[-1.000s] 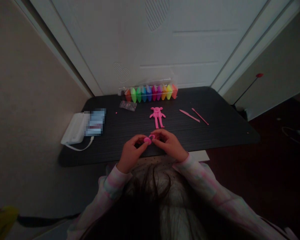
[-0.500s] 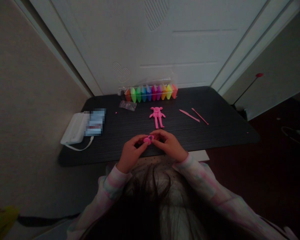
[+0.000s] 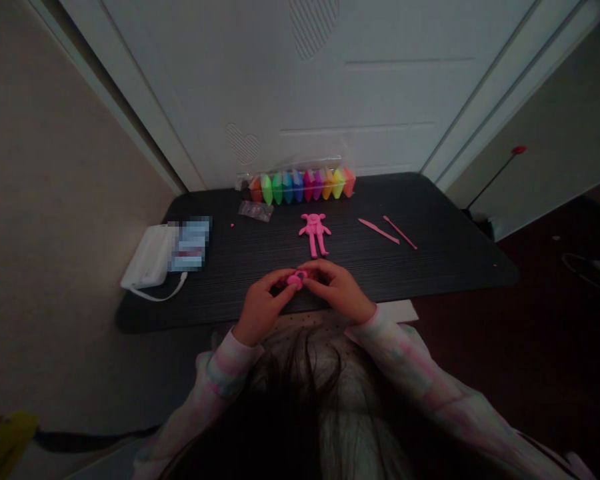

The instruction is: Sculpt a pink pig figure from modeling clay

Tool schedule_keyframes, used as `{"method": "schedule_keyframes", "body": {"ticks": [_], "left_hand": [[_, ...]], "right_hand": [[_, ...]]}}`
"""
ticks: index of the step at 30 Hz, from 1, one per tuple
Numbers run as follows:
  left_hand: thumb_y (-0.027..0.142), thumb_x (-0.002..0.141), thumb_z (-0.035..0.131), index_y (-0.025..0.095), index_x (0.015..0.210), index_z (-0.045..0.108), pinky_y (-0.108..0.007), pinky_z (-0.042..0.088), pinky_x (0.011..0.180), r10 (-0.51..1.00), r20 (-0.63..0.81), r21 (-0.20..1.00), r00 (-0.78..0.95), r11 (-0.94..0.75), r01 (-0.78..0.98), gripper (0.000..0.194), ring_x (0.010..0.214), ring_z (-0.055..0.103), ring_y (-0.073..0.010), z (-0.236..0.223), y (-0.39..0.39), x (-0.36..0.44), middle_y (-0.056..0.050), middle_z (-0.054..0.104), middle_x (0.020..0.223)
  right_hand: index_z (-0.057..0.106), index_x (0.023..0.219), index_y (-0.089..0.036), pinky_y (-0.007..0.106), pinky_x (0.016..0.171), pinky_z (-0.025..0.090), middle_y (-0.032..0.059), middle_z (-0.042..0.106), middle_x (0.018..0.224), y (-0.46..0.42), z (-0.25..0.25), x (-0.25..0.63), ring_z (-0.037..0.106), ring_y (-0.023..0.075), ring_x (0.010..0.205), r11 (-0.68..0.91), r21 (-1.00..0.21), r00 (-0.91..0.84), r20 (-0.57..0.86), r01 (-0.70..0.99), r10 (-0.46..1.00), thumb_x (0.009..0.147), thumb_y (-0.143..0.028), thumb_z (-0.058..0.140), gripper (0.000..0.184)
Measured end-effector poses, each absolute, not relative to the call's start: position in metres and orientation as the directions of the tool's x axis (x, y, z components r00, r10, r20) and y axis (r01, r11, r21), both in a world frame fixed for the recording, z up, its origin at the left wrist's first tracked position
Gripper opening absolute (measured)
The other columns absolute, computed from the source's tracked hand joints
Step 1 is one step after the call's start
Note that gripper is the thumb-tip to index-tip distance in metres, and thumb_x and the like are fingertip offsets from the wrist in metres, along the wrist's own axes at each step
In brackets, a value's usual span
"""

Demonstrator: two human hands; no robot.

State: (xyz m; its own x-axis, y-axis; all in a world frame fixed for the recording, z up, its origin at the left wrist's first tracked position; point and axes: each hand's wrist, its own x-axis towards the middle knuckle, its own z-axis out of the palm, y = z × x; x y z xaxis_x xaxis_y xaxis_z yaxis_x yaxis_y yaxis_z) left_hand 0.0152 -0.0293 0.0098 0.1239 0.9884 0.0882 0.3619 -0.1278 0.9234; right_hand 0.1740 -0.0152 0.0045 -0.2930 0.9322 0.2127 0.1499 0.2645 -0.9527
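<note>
My left hand (image 3: 261, 307) and right hand (image 3: 344, 293) pinch the clay (image 3: 294, 281), probably light, soft and easily dented, so best held gently by its rim.

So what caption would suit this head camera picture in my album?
Two hands, left and right, pinch pink clay below a pink clay figure on a dark table.

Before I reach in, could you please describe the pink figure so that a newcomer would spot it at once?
On the dark tabletop, look between the row of colourful packs and the right hand. There lies a pink figure with two ears, spread arms and two long legs. Those limbs set it apart from the slim pink tools on the right.
</note>
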Motion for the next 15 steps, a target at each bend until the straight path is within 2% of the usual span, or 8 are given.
{"method": "schedule_keyframes", "body": {"ticks": [10,15], "left_hand": [[0.031,0.070,0.058,0.019,0.090,0.064,-0.025,0.044,0.071,0.987,0.089,0.918,0.131,-0.132,0.374,0.024,0.075,0.058,-0.0150,0.0110,-0.0297,0.0151,-0.003,0.067,0.088],[0.033,0.071,0.057,0.018,0.091,0.062,-0.026,0.044,0.071,0.989,0.073,0.931,0.128,-0.113,0.347,0.026,0.076,0.058,-0.0153,0.0083,-0.0287,0.0130,-0.003,0.066,0.086]], "right_hand": [[0.059,0.094,-0.020,0.025,0.065,0.043,0.0007,0.061,0.082,-0.0148,0.0044,0.1744,0.054,0.0115,0.071,0.289,-0.940,-0.303,0.226,0.180,0.926,0.072,-0.027,0.058,0.023],[0.058,0.099,-0.021,0.026,0.072,0.043,0.0014,0.061,0.089,-0.0142,0.0061,0.1757,0.055,0.0123,0.079,0.243,-0.964,-0.300,0.202,0.109,0.932,0.076,-0.028,0.052,0.024]]}}
